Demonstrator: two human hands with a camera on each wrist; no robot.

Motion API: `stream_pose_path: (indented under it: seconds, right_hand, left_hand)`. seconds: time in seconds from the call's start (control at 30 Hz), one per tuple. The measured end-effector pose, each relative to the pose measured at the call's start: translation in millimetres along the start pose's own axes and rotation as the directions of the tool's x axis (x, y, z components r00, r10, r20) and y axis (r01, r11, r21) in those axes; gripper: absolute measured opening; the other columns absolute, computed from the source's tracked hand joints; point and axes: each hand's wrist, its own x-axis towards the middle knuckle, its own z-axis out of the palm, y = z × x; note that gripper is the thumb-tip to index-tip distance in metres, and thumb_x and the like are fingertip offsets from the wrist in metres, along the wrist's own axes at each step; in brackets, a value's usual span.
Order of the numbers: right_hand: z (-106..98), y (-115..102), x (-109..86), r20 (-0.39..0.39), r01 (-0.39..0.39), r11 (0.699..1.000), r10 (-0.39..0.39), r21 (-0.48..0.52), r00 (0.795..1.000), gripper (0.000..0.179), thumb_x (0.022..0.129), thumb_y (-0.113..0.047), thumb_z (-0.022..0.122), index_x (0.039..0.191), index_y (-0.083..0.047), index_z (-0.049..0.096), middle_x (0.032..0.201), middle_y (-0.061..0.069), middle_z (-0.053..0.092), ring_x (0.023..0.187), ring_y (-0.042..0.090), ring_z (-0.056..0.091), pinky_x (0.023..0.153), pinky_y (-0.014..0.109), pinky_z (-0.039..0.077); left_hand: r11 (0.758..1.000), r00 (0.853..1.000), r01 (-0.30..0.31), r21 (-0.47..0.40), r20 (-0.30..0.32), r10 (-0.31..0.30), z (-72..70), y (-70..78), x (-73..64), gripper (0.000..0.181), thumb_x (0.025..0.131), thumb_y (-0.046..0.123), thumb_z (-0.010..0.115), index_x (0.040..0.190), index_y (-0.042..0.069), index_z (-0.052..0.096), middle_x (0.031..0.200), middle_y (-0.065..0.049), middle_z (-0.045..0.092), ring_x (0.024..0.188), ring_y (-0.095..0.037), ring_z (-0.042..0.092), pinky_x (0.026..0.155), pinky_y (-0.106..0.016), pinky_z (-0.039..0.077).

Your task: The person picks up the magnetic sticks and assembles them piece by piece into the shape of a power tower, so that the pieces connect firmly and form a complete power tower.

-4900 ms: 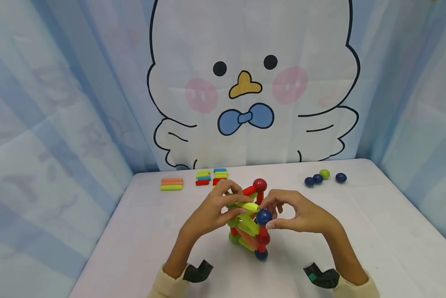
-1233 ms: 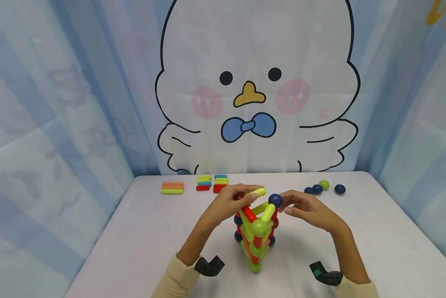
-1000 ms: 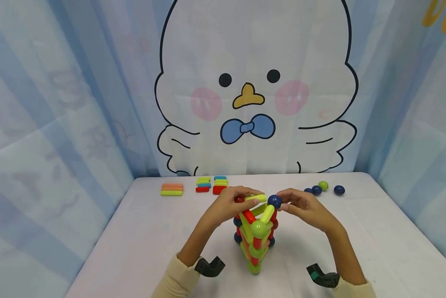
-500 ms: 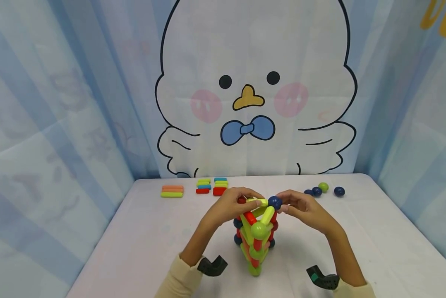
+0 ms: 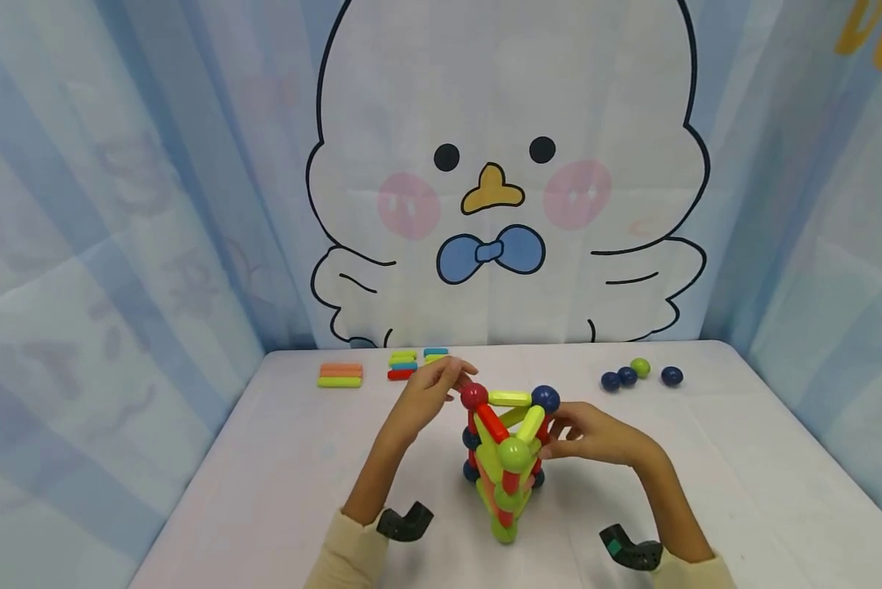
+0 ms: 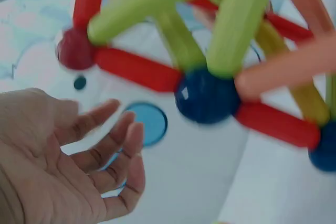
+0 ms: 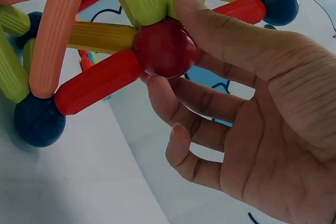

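A tower of magnetic rods and balls (image 5: pixel 515 454) stands upright on the table. Across its top back, a yellow-green rod (image 5: pixel 510 398) spans from a red ball (image 5: pixel 474 397) to a dark blue ball (image 5: pixel 546 398). My left hand (image 5: pixel 419 401) is just left of that red ball, fingers loosely bent; the left wrist view shows nothing in its grasp. On the tower's right side, my right hand (image 5: pixel 603 433) pinches a lower red ball (image 7: pixel 165 48) between thumb and fingers, where red and yellow-green rods meet.
Orange and yellow-green rods (image 5: pixel 340 376) lie at the back left of the table. Another group of coloured rods (image 5: pixel 402 366) lies partly behind my left hand. Loose blue balls (image 5: pixel 627 376) and a green ball (image 5: pixel 640 366) sit at the back right.
My left hand has released the top yellow-green rod and drawn back left; the rod now bridges the red and blue balls. My right hand has moved down from the blue ball to the lower red one.
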Motion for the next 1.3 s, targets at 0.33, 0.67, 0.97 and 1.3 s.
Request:
stream_pose_path:
  seconds: [0.33,0.67,0.97,1.3]
  right_hand:
    - [6,-5,5.1,0.010,-0.069,0.998,0.069,-0.015,0.998,0.041,0.086,-0.024,0.074,0.118,-0.002,0.060,0.100,0.002,0.068,0.089,0.016,0.061,0.079,0.027,0.054]
    - [7,-4,3.2,0.004,-0.060,0.998,0.060,-0.010,0.998,0.043,0.084,-0.023,0.075,0.119,-0.003,0.060,0.102,0.002,0.068,0.089,0.014,0.061,0.079,0.028,0.054]
    - [7,-4,2.3,0.010,-0.056,0.998,0.057,-0.020,0.998,0.045,0.084,-0.023,0.075,0.120,-0.003,0.058,0.105,0.003,0.069,0.090,0.012,0.061,0.080,0.028,0.054]
    - [7,-5,3.2,0.017,-0.058,0.998,0.058,-0.024,0.998,0.048,0.084,-0.023,0.075,0.122,-0.003,0.056,0.108,0.006,0.068,0.092,0.015,0.062,0.080,0.029,0.054]
  left_hand:
    - [0.901,0.932,0.350,0.257,-0.187,-0.309,-27.3,-71.6,18.3,0.022,0.099,0.020,0.057,0.116,0.008,0.063,0.108,-0.012,0.066,0.096,-0.023,0.061,0.083,-0.036,0.055]
    - [0.735,0.858,0.507,0.451,-0.347,-0.380,-33.8,-112.3,36.8,0.048,0.097,0.016,0.059,0.144,0.014,0.047,0.134,-0.029,0.040,0.102,-0.034,0.057,0.094,-0.051,0.051]
    - [0.651,0.871,0.490,0.580,-0.351,-0.343,-38.4,-112.9,43.7,0.030,0.091,0.014,0.069,0.120,0.008,0.062,0.141,-0.032,0.035,0.094,-0.035,0.058,0.085,-0.048,0.055]
    - [0.850,0.946,0.323,0.415,-0.107,-0.307,-36.1,-72.3,31.6,0.029,0.093,0.031,0.067,0.110,0.008,0.060,0.095,-0.008,0.065,0.077,-0.018,0.061,0.071,-0.032,0.053]
